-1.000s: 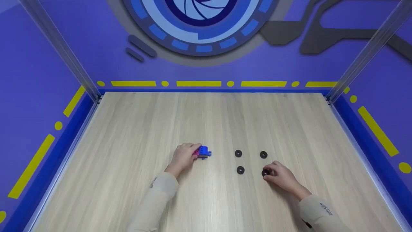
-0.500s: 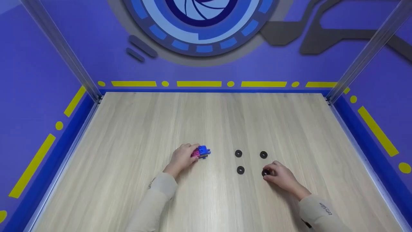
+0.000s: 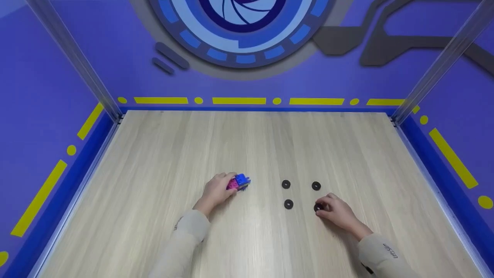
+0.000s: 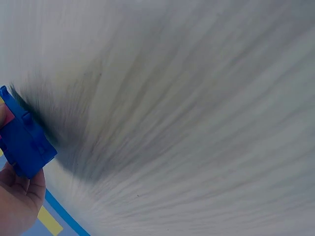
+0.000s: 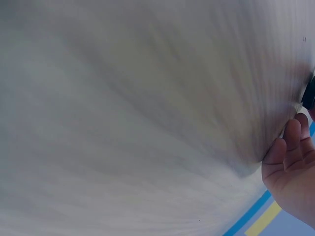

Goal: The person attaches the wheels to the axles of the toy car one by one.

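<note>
My left hand (image 3: 217,190) grips a blue and pink toy-block assembly (image 3: 241,180) with studs on top, left of the table's middle. In the left wrist view, the flat blue side of the block assembly (image 4: 27,145) shows small clips along its edges. Over on the right, my right hand (image 3: 339,211) pinches a small black ring (image 3: 318,207) between thumb and fingers, low at the tabletop. Part of that ring (image 5: 309,94) shows at the edge of the right wrist view, beyond the curled fingers.
Several black rings lie flat between the hands: a far left one (image 3: 286,184), a near left one (image 3: 288,204) and a far right one (image 3: 316,185). Blue-purple panels (image 3: 247,87) with yellow marks wall the wooden table (image 3: 247,143) at the back and sides.
My left hand has drawn slightly left and turned the block assembly, so more of its pink part shows. The right hand and the loose rings have stayed in place.
</note>
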{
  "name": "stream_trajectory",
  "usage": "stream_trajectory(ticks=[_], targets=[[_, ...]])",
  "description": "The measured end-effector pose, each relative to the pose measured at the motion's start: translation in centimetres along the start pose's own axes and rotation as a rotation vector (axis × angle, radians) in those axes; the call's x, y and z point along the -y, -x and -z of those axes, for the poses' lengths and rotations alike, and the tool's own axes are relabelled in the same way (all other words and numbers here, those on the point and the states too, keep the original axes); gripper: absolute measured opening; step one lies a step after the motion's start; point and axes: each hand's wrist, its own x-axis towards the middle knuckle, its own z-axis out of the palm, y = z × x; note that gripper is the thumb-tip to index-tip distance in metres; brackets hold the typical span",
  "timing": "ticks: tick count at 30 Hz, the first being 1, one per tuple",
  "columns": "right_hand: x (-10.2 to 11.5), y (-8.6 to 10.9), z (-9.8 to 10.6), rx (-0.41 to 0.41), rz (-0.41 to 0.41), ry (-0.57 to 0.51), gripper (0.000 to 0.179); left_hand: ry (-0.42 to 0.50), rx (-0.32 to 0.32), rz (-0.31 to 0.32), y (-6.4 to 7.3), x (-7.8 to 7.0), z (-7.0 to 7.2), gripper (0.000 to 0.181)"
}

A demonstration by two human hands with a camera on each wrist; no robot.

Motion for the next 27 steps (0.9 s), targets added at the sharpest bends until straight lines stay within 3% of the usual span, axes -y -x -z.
stream_trajectory(ticks=[11, 19, 27], targets=[[0.10, -0.02, 0.02, 0.003, -0.010, -0.002, 0.025, 0.096, -0.010, 0.061, 0.34, 0.27, -0.14, 0.055], [-0.06, 0.00, 0.02, -0.007, 0.008, -0.006, 0.025, 0.267, -0.059, 0.112, 0.51, -0.03, -0.43, 0.054], [-0.11, 0.00, -0.05, -0.015, 0.033, 0.012, 0.025, 0.426, -0.056, 0.132, 0.58, -0.67, -0.36, 0.053]])
